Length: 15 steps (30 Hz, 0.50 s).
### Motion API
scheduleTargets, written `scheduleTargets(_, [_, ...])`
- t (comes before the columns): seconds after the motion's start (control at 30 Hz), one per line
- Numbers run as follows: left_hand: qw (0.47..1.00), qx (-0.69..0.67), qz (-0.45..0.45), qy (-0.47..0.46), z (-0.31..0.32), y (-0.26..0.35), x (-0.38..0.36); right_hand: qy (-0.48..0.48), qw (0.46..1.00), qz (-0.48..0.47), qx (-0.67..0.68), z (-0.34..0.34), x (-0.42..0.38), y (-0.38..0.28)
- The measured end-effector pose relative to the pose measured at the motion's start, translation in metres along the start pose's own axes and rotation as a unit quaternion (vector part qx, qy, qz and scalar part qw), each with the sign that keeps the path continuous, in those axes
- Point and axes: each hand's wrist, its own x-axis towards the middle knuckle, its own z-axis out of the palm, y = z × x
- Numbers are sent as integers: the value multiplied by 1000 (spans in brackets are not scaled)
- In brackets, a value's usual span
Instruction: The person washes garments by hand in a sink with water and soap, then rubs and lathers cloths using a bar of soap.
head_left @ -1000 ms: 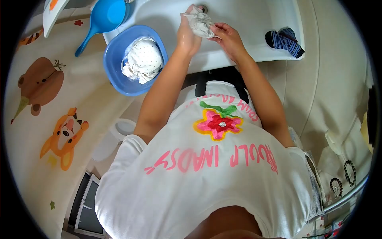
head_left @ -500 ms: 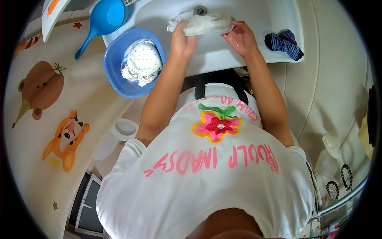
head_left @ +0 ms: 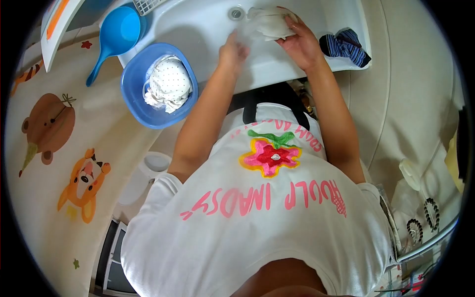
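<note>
A wet white cloth (head_left: 269, 24), perhaps a sock, is bunched over the white sink (head_left: 198, 29), right of its drain (head_left: 236, 13). My right hand (head_left: 303, 47) grips the cloth at its right side, fingers curled over the edge. Left of the cloth, my left hand (head_left: 233, 53) is slightly blurred; its fingers are loosely bent and apart, with nothing seen in them. A pair of blue-and-black striped socks (head_left: 346, 48) lies at the sink's right end.
At the sink's left edge, a blue basin (head_left: 131, 101) contains white dotted fabric (head_left: 169, 81). Beyond it is a blue dipper (head_left: 118, 30). A white grid rack (head_left: 147, 5) shows at the top. Beaded bracelets (head_left: 431, 215) hang at the lower right.
My left hand has come off the cloth, which both hands held before. The cloth is now bunched in my right hand, farther right. The view has shifted slightly.
</note>
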Motion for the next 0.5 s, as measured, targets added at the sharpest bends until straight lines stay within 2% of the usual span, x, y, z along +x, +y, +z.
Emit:
scheduleTargets(0.07, [975, -78, -130, -164, 19, 12, -41, 5, 999, 7, -49, 6, -6, 7])
scheduleTargets(0.1, [943, -115, -196, -242, 30, 17, -62, 10, 997, 10, -73, 9, -12, 10])
scheduleTargets(0.2, [891, -166, -123, -404, 48, 14, -81, 28, 997, -10, -65, 27, -36, 12])
scheduleTargets(0.3, [948, -106, 50, -297, 50, -3, -49, 82, 990, -53, -98, 24, -56, 22])
scheduleTargets(0.4, [955, -117, 21, -271, 52, -5, -41, 125, 980, -86, -130, 10, -74, 35])
scheduleTargets(0.43, [956, -114, 4, -269, 52, -8, -39, 132, 977, -127, -112, 1, -75, 47])
scheduleTargets(0.5, [961, -136, -12, -241, 47, -13, -30, 167, 971, -143, -90, -11, -92, 57])
